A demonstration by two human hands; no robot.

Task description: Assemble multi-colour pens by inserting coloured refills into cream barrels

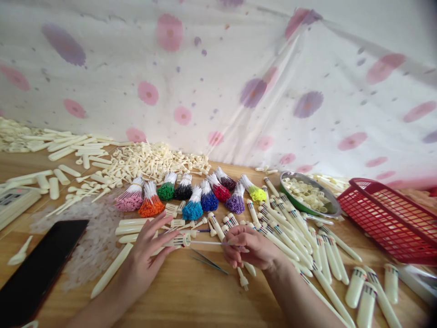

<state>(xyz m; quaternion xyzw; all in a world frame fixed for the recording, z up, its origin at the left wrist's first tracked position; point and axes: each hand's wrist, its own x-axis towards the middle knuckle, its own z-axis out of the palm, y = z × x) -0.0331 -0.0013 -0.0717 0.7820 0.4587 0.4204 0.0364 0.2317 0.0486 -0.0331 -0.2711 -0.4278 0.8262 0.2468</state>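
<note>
My left hand (pixel 148 248) holds a small cream pen core piece (pixel 180 240) at its fingertips, fingers partly spread over loose cream tubes. My right hand (pixel 247 248) is closed in a pinch on a thin refill (pixel 208 243) whose tip meets that core piece. Behind both hands stand bundles of coloured refills: pink (pixel 130 197), orange (pixel 150 202), green (pixel 167 187), black (pixel 183 187), blue (pixel 194 206), red (pixel 220 189), purple (pixel 236 200) and yellow (pixel 254 191).
A wooden table (pixel 191 296) holds heaps of cream pen parts (pixel 150 159), assembled cream pens (pixel 300 237), a green bowl (pixel 309 193) of small parts, a red mesh basket (pixel 392 218), a black phone (pixel 37 269), a calculator-like device (pixel 13 202). A flowered cloth (pixel 218 77) hangs behind.
</note>
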